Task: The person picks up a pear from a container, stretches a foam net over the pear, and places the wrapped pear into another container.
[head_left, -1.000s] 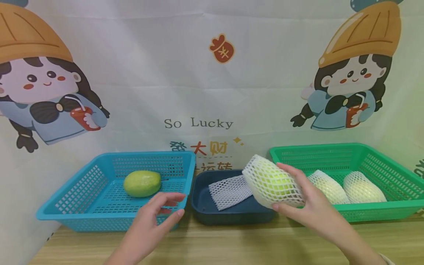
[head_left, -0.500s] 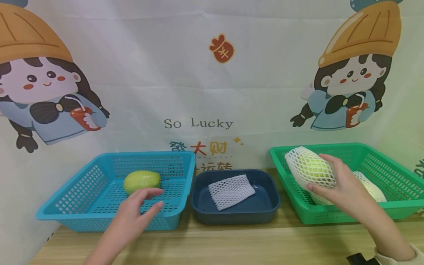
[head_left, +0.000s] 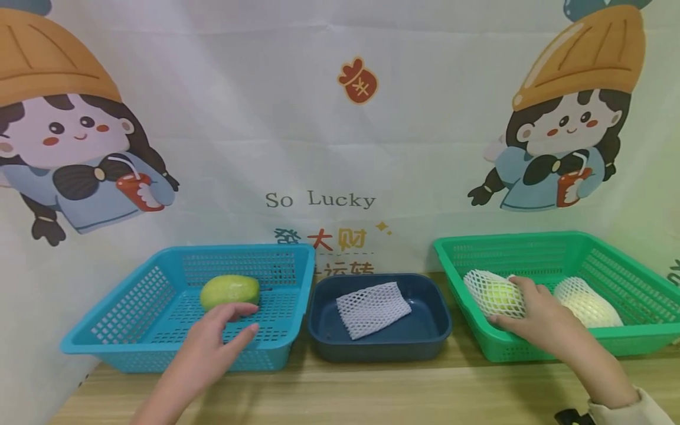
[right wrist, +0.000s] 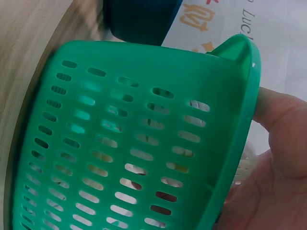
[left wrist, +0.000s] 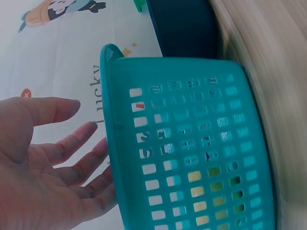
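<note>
With fingers and thumb, my right hand [head_left: 547,321] holds a green-yellow mango in a white foam net [head_left: 494,295], low inside the left part of the green basket [head_left: 629,339]. Another netted mango [head_left: 587,304] lies to its right; whatever lies behind the hand is hidden. Over the front rim of the blue basket [head_left: 108,347] my left hand [head_left: 212,339] hovers, fingers loosely bent and holding nothing. Just beyond it a bare green-yellow mango [head_left: 231,290] lies in that basket. The right wrist view shows the hand [right wrist: 276,167] behind the green basket's rim.
Between the two baskets stands a dark blue tray [head_left: 379,351] with a flat white foam net [head_left: 372,310] in it. All three containers rest on a wooden table [head_left: 372,392]. A printed cloth [head_left: 329,141] hangs close behind them.
My right hand has carried the netted mango rightward from above the dark tray and lowered it into the green basket. My left hand has drawn back slightly to the left.
</note>
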### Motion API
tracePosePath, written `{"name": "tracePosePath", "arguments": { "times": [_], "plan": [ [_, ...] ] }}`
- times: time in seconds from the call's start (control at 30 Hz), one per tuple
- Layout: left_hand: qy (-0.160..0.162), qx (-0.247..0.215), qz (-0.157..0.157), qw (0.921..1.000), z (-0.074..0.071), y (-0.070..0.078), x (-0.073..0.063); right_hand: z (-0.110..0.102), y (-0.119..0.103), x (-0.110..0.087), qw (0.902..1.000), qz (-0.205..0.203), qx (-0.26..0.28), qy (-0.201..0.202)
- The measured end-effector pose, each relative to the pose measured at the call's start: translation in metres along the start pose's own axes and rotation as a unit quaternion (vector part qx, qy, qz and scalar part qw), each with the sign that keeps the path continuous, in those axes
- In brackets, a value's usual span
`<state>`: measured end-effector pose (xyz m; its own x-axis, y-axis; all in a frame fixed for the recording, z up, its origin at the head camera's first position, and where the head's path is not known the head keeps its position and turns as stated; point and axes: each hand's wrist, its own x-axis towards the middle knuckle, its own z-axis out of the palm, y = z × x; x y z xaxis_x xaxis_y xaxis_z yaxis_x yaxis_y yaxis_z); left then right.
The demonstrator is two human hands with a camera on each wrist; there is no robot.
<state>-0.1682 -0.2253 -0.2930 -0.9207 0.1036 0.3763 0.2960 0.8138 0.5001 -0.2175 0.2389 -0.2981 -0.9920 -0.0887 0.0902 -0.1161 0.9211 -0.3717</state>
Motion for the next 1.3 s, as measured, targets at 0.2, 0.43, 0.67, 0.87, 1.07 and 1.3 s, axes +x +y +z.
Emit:
{"name": "tracePosePath", "arguments": {
  "times": [0.2,0.43,0.67,0.87,1.07,1.3],
  "plan": [
    [-0.007,0.007,-0.018,0.9998,-0.004,-0.007,0.004,0.0,0.004,-0.001,0.9993,-0.008,-0.031,-0.018],
    [0.003,0.035,-0.029,0.9989,-0.002,-0.023,0.011,0.0,-0.006,-0.004,0.9986,-0.028,-0.036,0.024],
    [0.002,0.068,-0.037,0.997,0.003,-0.038,0.015,0.006,-0.04,-0.016,0.9904,-0.094,0.0,0.101],
    [-0.026,0.095,-0.052,0.9938,0.005,-0.046,0.022,0.022,-0.074,-0.028,0.9752,-0.179,0.031,0.127],
    [-0.084,0.056,-0.094,0.9905,0.001,-0.054,0.035,0.052,-0.095,-0.028,0.975,-0.211,0.05,0.049],
    [-0.088,-0.021,-0.104,0.9905,0.002,-0.065,0.051,0.08,-0.091,-0.022,0.961,-0.267,0.055,0.045]
  ]
}}
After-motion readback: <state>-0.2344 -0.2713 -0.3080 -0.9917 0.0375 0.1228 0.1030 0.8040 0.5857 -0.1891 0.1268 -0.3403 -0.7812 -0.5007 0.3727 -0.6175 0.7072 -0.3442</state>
